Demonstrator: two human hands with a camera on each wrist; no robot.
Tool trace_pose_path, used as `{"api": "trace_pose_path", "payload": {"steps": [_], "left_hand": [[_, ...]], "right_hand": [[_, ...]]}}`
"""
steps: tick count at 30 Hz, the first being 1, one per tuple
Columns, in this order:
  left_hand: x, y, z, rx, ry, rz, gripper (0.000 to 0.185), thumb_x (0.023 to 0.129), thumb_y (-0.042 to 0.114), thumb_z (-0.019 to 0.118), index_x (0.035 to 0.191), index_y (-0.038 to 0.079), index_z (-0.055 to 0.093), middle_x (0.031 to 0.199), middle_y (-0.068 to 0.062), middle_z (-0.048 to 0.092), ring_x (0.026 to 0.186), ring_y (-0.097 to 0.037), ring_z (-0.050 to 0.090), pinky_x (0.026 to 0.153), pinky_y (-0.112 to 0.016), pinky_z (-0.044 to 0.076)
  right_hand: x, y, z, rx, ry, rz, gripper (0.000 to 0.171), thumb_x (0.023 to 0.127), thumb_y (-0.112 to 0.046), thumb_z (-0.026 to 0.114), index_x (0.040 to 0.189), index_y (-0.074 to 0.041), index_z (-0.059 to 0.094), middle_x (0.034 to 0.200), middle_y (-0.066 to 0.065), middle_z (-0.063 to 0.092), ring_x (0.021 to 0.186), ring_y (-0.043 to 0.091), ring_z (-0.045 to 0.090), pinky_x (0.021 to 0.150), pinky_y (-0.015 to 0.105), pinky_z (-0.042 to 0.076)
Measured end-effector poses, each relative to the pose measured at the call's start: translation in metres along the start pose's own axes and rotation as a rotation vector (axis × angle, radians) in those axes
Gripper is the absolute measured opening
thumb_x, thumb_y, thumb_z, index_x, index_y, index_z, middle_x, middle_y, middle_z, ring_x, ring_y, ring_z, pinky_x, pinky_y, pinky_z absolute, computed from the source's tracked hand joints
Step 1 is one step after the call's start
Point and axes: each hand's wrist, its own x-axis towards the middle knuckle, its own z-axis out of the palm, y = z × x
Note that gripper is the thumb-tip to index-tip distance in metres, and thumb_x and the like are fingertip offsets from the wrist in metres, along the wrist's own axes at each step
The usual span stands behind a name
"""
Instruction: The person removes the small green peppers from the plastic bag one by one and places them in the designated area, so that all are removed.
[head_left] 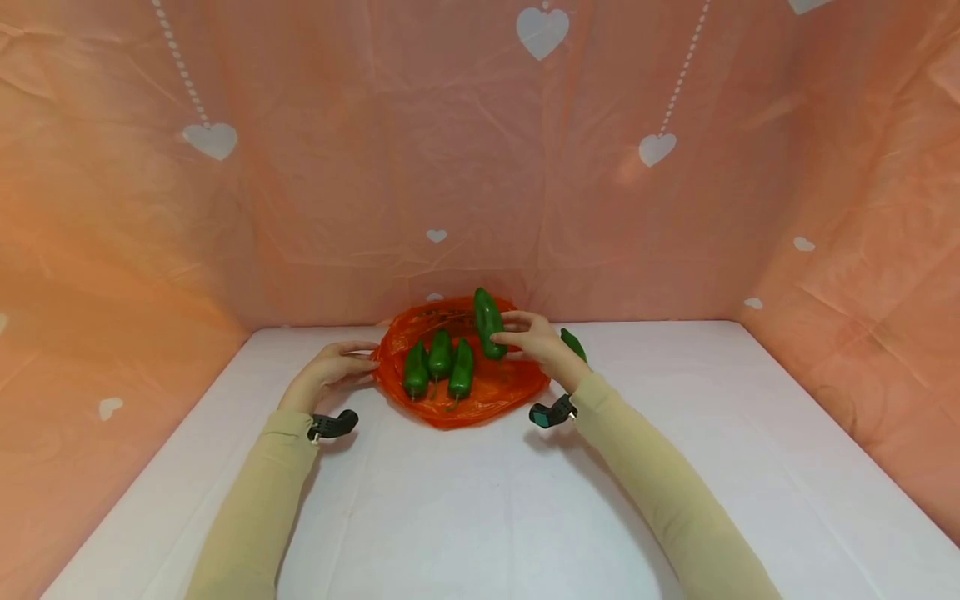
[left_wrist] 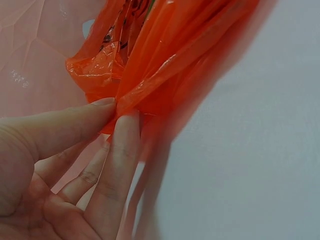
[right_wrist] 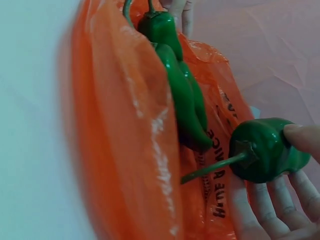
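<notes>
An orange-red plastic bag (head_left: 504,388) lies spread open on the table, with dark printing on its inside. Three green peppers (head_left: 439,353) with stems lie side by side in its left half. My left hand (head_left: 335,364) pinches the bag's left rim between thumb and forefinger, as the left wrist view shows. My right hand (head_left: 534,340) grips another green pepper (head_left: 488,323) between thumb and fingers, over the right part of the bag. In the right wrist view this held pepper (right_wrist: 260,150) has its stem pointing toward the bag's near wall.
One more green pepper (head_left: 573,343) shows just past my right wrist, partly hidden by it. A white cloth covers the table (head_left: 435,517). An orange curtain (head_left: 465,167) with white hearts stands behind and at both sides. Each wrist carries a black strapped device (head_left: 553,412).
</notes>
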Motion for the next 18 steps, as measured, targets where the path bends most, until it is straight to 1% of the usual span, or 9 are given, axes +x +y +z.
{"api": "trace_pose_path", "payload": {"steps": [2, 3, 6, 9, 13, 16, 18], "left_hand": [[0.001, 0.000, 0.000, -0.005, 0.002, -0.002, 0.050, 0.092, -0.001, 0.059, 0.137, -0.009, 0.040, 0.117, -0.019, 0.058, 0.090, -0.020, 0.067, 0.086, -0.036, 0.053], [0.001, -0.001, -0.001, -0.009, -0.008, 0.002, 0.050, 0.093, -0.001, 0.059, 0.138, -0.010, 0.038, 0.118, -0.020, 0.057, 0.090, -0.020, 0.067, 0.087, -0.036, 0.053], [0.001, 0.001, -0.001, -0.021, -0.004, 0.008, 0.050, 0.092, -0.002, 0.059, 0.137, -0.010, 0.039, 0.120, -0.021, 0.056, 0.091, -0.021, 0.067, 0.086, -0.036, 0.053], [0.001, 0.001, -0.001, -0.009, 0.000, 0.015, 0.051, 0.092, 0.000, 0.061, 0.137, -0.009, 0.040, 0.125, -0.025, 0.052, 0.094, -0.022, 0.066, 0.087, -0.035, 0.053], [-0.001, 0.001, 0.000, 0.033, 0.020, -0.007, 0.052, 0.091, 0.005, 0.064, 0.138, -0.005, 0.043, 0.131, -0.026, 0.049, 0.098, -0.024, 0.066, 0.088, -0.035, 0.052], [-0.002, 0.001, 0.000, 0.052, 0.036, -0.024, 0.052, 0.091, 0.008, 0.065, 0.137, -0.003, 0.044, 0.131, -0.025, 0.049, 0.098, -0.025, 0.066, 0.087, -0.035, 0.052], [-0.002, 0.001, 0.000, 0.050, 0.028, -0.018, 0.053, 0.091, 0.007, 0.065, 0.138, -0.004, 0.043, 0.131, -0.026, 0.050, 0.098, -0.026, 0.066, 0.088, -0.036, 0.052]], "right_hand": [[-0.001, -0.002, -0.003, 0.018, -0.001, 0.001, 0.055, 0.086, -0.007, 0.070, 0.135, -0.002, 0.046, 0.132, 0.017, 0.049, 0.108, 0.030, 0.058, 0.095, 0.049, 0.047], [-0.001, -0.002, -0.004, 0.026, -0.002, 0.003, 0.054, 0.087, -0.007, 0.070, 0.135, -0.002, 0.046, 0.132, 0.017, 0.049, 0.108, 0.031, 0.058, 0.095, 0.050, 0.047], [-0.003, -0.006, -0.009, 0.029, 0.003, -0.011, 0.055, 0.087, -0.006, 0.069, 0.136, -0.001, 0.045, 0.133, 0.018, 0.048, 0.109, 0.032, 0.057, 0.094, 0.049, 0.048], [-0.004, -0.007, -0.015, 0.029, 0.015, -0.025, 0.055, 0.088, -0.004, 0.068, 0.138, -0.002, 0.044, 0.133, 0.019, 0.048, 0.108, 0.031, 0.058, 0.089, 0.045, 0.051], [-0.005, -0.007, -0.025, 0.036, 0.025, -0.027, 0.057, 0.088, -0.005, 0.068, 0.139, -0.002, 0.043, 0.133, 0.018, 0.048, 0.106, 0.029, 0.059, 0.086, 0.042, 0.053], [-0.007, -0.006, -0.034, 0.036, 0.022, -0.028, 0.057, 0.088, -0.006, 0.068, 0.139, -0.002, 0.042, 0.133, 0.018, 0.047, 0.106, 0.028, 0.059, 0.088, 0.043, 0.052], [-0.009, -0.007, -0.039, 0.042, 0.025, -0.030, 0.057, 0.089, -0.007, 0.068, 0.139, -0.002, 0.042, 0.133, 0.018, 0.047, 0.106, 0.027, 0.058, 0.091, 0.045, 0.050]]}}
